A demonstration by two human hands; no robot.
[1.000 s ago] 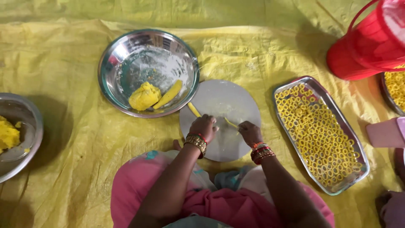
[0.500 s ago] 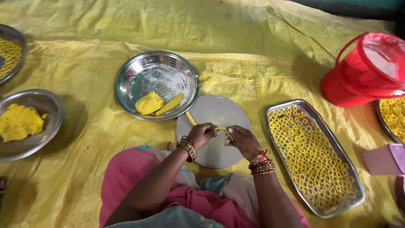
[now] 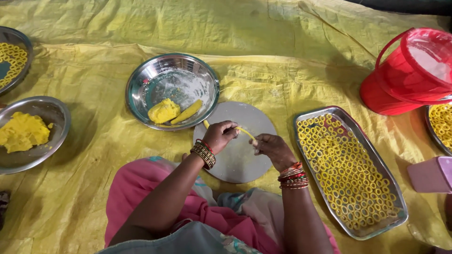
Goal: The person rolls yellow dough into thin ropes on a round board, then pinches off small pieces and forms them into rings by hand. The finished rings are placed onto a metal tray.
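Yellow sheeting (image 3: 94, 141) underlies a round board (image 3: 238, 160); both hands, left hand (image 3: 220, 135) and right hand (image 3: 272, 148), now pinch a dough strand (image 3: 245, 132), lifted off it, tray (image 3: 376, 226) at three o'clock.

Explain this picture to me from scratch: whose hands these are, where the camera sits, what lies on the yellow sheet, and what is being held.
There is no machine here: a person wears a camera on the head, looking down at their own two hands. The left hand and right hand pinch a thin yellow dough strand between them, above a round grey board. Everything rests on a crinkled yellow sheet. Beyond the board is a round steel bowl with a yellow dough lump. To the right, a long steel tray holds many small yellow dough rings. A red plastic bucket lies tipped at far right.
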